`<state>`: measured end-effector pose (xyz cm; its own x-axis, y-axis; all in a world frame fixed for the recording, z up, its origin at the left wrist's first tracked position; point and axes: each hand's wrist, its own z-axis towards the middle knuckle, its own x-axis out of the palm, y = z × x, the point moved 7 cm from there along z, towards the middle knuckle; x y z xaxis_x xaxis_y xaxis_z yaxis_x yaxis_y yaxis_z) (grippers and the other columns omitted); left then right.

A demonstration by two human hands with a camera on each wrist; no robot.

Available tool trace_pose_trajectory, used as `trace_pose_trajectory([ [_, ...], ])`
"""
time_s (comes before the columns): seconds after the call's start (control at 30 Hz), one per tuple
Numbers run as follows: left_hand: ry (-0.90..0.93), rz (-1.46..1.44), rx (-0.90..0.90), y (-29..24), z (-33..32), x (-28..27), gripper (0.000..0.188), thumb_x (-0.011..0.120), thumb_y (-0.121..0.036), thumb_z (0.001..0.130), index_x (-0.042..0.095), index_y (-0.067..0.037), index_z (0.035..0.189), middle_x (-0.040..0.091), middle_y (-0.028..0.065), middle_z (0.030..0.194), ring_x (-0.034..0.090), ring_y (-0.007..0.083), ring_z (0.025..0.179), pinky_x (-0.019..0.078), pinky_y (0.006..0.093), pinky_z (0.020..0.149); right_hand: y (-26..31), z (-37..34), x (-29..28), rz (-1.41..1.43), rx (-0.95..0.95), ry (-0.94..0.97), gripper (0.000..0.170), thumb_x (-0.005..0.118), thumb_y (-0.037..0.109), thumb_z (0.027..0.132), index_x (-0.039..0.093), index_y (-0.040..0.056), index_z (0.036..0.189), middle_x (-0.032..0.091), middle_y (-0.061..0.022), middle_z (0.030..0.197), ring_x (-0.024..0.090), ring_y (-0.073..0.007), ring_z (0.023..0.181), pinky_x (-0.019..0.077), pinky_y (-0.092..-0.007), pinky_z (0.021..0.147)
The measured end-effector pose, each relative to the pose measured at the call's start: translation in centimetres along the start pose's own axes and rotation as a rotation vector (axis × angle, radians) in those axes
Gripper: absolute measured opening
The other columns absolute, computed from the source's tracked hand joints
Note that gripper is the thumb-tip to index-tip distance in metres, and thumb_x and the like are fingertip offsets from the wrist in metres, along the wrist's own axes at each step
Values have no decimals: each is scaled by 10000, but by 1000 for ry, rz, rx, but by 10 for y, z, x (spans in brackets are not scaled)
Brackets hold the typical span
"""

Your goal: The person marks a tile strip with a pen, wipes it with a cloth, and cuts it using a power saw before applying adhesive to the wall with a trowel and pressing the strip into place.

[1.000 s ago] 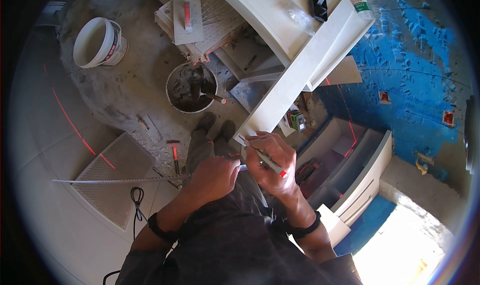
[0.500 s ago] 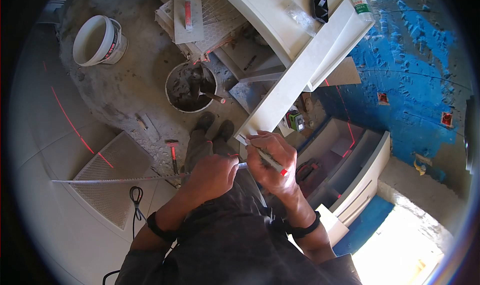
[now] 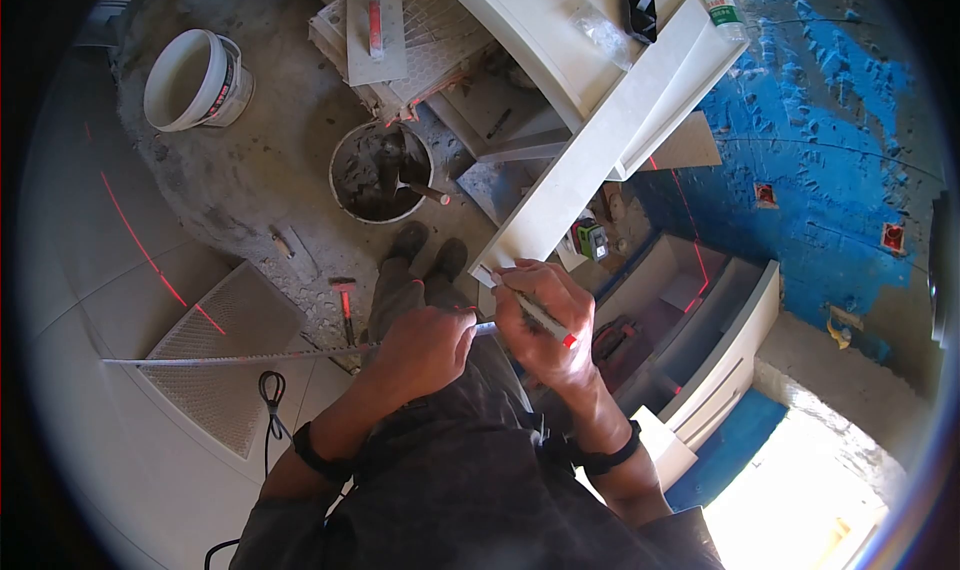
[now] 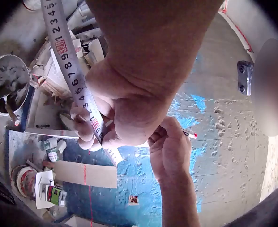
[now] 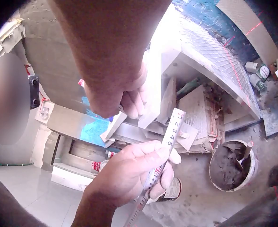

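Left hand [image 3: 415, 355] grips graduated strip [image 4: 73, 73], right hand [image 3: 543, 335] grips red-ended marker [image 3: 545, 320] near pale board [image 3: 598, 132], scarcely changed, marking seemingly unfinished.

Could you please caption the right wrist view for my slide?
Left hand grips a metal ruler near the right hand; mortar bucket at right.

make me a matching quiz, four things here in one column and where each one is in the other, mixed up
1. ruler
2. pen
3. hammer
4. red-handled flat trowel

A. on the floor
B. in the right hand
C. on top of a stack
D. in the left hand

Pairs: 1-D, 2-B, 3-A, 4-C
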<state>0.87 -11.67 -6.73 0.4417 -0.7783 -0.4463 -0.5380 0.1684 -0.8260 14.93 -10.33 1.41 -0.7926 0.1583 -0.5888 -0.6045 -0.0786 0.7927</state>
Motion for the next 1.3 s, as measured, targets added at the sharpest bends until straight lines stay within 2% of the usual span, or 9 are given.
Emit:
trace_pose_trajectory([
  [0.47,-4,10,-4,2,0,1,155,617,-163,979,662,-24,927,688,229,791,677,456,788,526,558,705,0,1,-1,0,13,-23,204,758,-38,791,681,28,968,720,-171,873,721,-373,789,574,-418,710],
  [1.17,19,-11,-23,3,1,0,133,629,-151,968,657,-28,924,684,215,772,673,459,772,522,567,696,0,0,0,-4,-14,16,169,748,-31,784,671,25,924,740,-158,877,735,-369,831,586,-424,799],
  [1.3,-12,55,28,0,1,-2,159,624,-164,963,680,-26,909,695,184,759,697,397,731,546,512,659,1,1,0,-1,-5,15,169,747,-31,783,672,26,922,739,-153,872,736,-364,830,586,-426,814],
])
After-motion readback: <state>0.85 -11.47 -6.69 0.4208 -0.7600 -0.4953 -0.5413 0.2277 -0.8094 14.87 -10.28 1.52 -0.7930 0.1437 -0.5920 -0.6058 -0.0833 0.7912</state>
